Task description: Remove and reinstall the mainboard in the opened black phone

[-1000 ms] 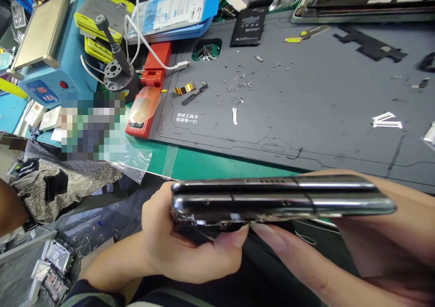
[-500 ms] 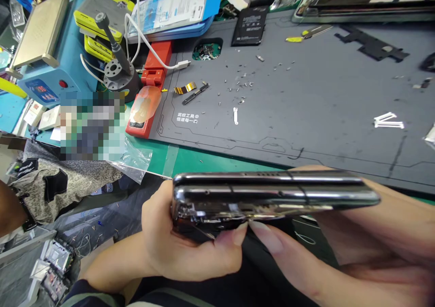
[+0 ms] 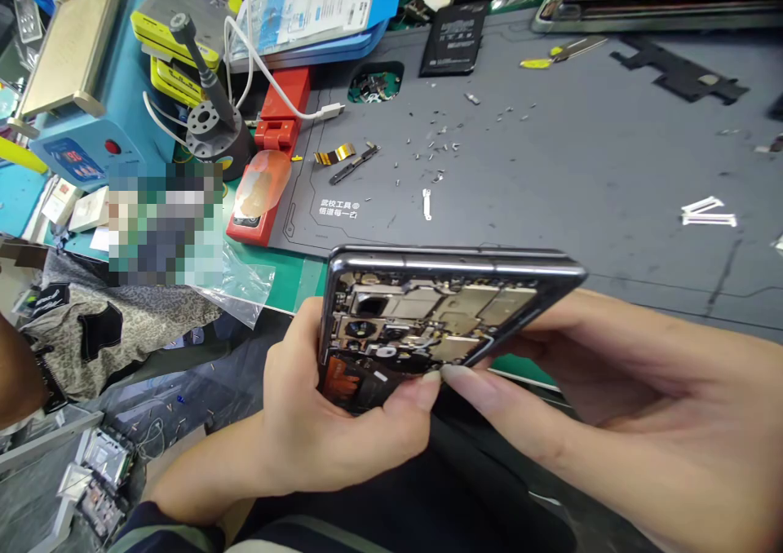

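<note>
Both my hands hold an opened smartphone [image 3: 428, 302] in front of the bench edge, tilted so its bare inside faces me. Camera modules, metal shields and an orange patch show in it. My left hand [image 3: 348, 422] is wrapped round the left side, its thumb lying over the lower part. My right hand [image 3: 587, 406] grips the right side, with the thumb tip almost meeting the left thumb at the near edge. The fingers beneath the phone are mostly hidden. Beyond it on the grey work mat [image 3: 550, 170] lie small screws [image 3: 437, 149] and a white strip [image 3: 426, 205].
On the mat are a black battery [image 3: 453, 41], tweezers-like yellow tool [image 3: 563, 52], black bracket [image 3: 679, 72] and gold flex cable [image 3: 334, 155]. Left stand a red holder [image 3: 250, 218], a grey tool stand [image 3: 217, 137] and a blue machine [image 3: 101, 141]. Another person's arm [image 3: 21, 373] shows at far left.
The phone has tipped from nearly edge-on so that its inside now faces me, and it has moved slightly up and left. Both hands keep their hold.
</note>
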Demonstrator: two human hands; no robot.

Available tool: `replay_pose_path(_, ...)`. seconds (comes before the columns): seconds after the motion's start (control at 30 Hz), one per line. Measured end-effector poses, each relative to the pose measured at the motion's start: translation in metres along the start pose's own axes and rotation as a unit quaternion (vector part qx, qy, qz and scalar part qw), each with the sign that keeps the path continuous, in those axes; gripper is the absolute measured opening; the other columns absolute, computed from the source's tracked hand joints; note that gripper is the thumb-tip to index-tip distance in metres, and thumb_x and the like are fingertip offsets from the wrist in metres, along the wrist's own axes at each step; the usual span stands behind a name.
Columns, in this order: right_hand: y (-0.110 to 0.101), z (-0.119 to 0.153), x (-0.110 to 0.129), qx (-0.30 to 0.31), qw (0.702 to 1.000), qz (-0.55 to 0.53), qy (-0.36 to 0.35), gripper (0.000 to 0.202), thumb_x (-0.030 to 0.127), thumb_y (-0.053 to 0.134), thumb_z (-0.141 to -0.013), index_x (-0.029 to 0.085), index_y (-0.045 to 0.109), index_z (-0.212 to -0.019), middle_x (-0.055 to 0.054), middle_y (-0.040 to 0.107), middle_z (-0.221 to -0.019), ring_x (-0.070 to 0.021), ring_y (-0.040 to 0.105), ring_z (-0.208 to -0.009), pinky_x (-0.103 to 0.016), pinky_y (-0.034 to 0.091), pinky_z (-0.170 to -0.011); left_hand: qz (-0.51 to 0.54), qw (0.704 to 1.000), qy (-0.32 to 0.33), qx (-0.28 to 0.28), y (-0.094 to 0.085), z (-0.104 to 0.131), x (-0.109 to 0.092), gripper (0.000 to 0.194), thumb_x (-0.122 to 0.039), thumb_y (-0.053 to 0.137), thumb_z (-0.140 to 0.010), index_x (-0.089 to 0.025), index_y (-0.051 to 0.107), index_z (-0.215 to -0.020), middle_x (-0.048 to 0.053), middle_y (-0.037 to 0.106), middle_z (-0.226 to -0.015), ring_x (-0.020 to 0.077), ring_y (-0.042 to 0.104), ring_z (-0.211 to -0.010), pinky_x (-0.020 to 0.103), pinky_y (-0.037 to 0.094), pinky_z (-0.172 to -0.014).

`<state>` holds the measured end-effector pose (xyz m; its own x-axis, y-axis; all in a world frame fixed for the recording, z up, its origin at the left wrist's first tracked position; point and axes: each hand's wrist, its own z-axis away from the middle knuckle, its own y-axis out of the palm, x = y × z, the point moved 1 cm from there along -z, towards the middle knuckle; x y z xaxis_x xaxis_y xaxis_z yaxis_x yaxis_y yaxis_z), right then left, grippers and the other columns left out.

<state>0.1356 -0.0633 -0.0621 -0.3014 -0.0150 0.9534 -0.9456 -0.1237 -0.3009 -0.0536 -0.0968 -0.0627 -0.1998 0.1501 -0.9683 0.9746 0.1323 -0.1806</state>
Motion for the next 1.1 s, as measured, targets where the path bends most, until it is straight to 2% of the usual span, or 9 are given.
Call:
replay_pose_path(0.17, 0.007, -0.004, 0.008, -0.033, 0.999, 0.007, 0.014, 0.033, 0.055, 0.090, -0.072, 0.031, 0.081, -0.092, -0.004, 0.074, -0.084, -0.0304, 0.076, -0.081, -0.038, 0.069, -0.066, -0.024, 1.000, -0.001, -0.004, 0.000, 0.003, 0.000, 0.038, -0.019, 0.091, -0.078, -0.022, 0.062, -0.101, -0.003, 0.080, -0.079, 0.0091, 0.070, -0.057, 0.014, 0.062, -0.061)
replay_pose_path(0.3, 0.001, -0.003, 0.004, 0.020, 0.999, 0.027, -0.027, 0.026, 0.049, 0.088, -0.081, 0.034, 0.082, -0.101, -0.002, 0.076, -0.088, -0.0278, 0.078, -0.083, -0.033, 0.069, -0.068, -0.028, 1.000, 0.001, -0.004, 0.000, 0.005, -0.001, 0.039, -0.017, 0.090, -0.079, -0.023, 0.063, -0.107, -0.001, 0.082, -0.084, 0.0121, 0.073, -0.060, 0.017, 0.063, -0.059)
replay_pose_path(0.43, -0.004, -0.004, 0.000, 0.057, 0.994, 0.025, -0.090, 0.014, 0.040, 0.082, -0.093, 0.043, 0.077, -0.106, 0.007, 0.080, -0.097, -0.0175, 0.079, -0.083, -0.020, 0.067, -0.073, 0.019, 0.999, -0.028, 0.023, -0.003, 0.003, -0.001, 0.046, -0.011, 0.090, -0.079, -0.024, 0.063, -0.114, -0.001, 0.084, -0.093, 0.0137, 0.078, -0.070, 0.019, 0.066, -0.065)
replay_pose_path(0.6, -0.003, -0.006, -0.005, 0.057, 0.997, 0.004, -0.052, 0.013, 0.046, 0.083, -0.094, 0.045, 0.078, -0.106, 0.010, 0.080, -0.096, -0.0129, 0.078, -0.077, -0.013, 0.064, -0.072, 0.050, 0.993, -0.075, 0.072, -0.006, -0.006, -0.006, 0.043, -0.016, 0.085, -0.087, -0.020, 0.062, -0.124, 0.005, 0.083, -0.109, 0.0192, 0.082, -0.093, 0.028, 0.070, -0.082)
replay_pose_path(0.83, -0.003, -0.002, -0.016, 0.047, 0.999, -0.021, 0.007, 0.023, 0.054, 0.086, -0.090, 0.041, 0.079, -0.107, 0.007, 0.078, -0.090, -0.0108, 0.075, -0.071, -0.011, 0.062, -0.066, 0.047, 0.991, -0.109, 0.069, -0.005, -0.008, -0.010, 0.032, -0.020, 0.081, -0.092, -0.021, 0.063, -0.119, 0.003, 0.080, -0.103, 0.0183, 0.079, -0.089, 0.028, 0.068, -0.077)
replay_pose_path(1.1, -0.006, -0.003, -0.015, 0.072, 0.996, -0.039, 0.033, 0.024, 0.049, 0.088, -0.088, 0.036, 0.079, -0.106, 0.005, 0.077, -0.088, -0.0116, 0.073, -0.072, -0.012, 0.061, -0.065, 0.032, 0.992, -0.099, 0.064, -0.004, -0.007, -0.010, 0.022, -0.028, 0.078, -0.097, -0.022, 0.062, -0.111, 0.001, 0.075, -0.089, 0.0196, 0.077, -0.086, 0.027, 0.063, -0.068)
